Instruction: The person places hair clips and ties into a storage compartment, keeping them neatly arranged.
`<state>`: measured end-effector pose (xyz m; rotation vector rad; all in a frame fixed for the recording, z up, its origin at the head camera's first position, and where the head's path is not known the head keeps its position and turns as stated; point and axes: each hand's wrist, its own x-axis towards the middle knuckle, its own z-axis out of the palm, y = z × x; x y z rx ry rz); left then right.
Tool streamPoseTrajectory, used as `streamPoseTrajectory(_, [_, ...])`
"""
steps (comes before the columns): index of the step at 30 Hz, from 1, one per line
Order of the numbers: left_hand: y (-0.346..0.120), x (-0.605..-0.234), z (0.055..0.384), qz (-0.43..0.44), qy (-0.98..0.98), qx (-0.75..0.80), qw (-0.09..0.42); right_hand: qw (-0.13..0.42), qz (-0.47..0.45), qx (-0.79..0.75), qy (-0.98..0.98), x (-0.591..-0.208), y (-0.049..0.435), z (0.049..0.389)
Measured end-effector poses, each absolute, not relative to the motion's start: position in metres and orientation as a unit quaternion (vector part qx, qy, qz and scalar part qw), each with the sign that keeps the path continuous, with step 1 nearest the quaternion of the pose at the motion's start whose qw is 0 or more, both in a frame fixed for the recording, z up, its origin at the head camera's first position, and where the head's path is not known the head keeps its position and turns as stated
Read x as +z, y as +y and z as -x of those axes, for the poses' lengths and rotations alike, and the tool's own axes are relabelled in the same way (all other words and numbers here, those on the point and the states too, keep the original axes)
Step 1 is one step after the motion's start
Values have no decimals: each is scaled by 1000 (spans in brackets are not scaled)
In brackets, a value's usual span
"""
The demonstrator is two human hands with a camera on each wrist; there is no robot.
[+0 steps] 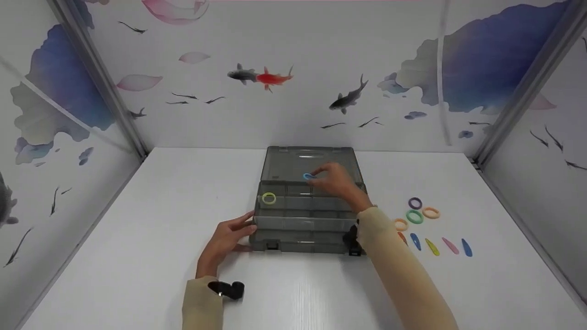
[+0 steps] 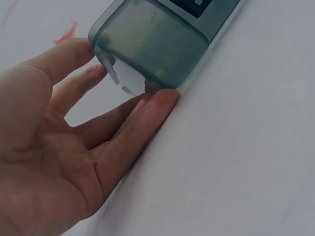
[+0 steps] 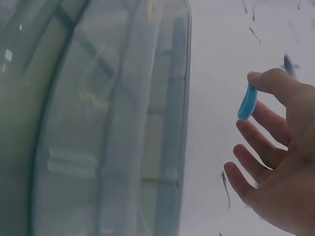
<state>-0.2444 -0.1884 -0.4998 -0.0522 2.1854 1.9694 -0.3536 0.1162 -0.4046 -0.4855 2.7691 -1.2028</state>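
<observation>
A grey see-through compartment box (image 1: 302, 223) stands on the table with its lid (image 1: 312, 162) swung back. My right hand (image 1: 337, 181) pinches a light blue hair tie (image 1: 308, 176) between thumb and index finger, above the rear of the box. In the right wrist view this hair tie (image 3: 247, 102) shows edge-on, the other fingers spread below it. My left hand (image 1: 227, 236) rests against the box's left side, its fingers fairly straight. The left wrist view shows fingertips (image 2: 170, 96) touching the box corner. A yellow hair tie (image 1: 269, 198) lies in the box's left part.
Right of the box lie purple (image 1: 415, 203), green (image 1: 414, 217) and orange hair ties (image 1: 431, 212). A row of snap hair clips (image 1: 432, 246) in several colours lies nearer me. Printed wall panels (image 1: 298, 119) close off the back and both sides of the table.
</observation>
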Motion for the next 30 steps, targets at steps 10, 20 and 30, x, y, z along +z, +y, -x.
streamPoseTrajectory(10, [-190,-500,245,9,743,662,99,56,160,-387,906,-412,77,354])
streamPoseTrajectory(20, [-189,-500,243,24,737,668,102,91,132,-384,910,-420,61,354])
streamPoseTrajectory(30, [-187,-500,244,28,737,667,103,87,148,-354,919,-421,48,359])
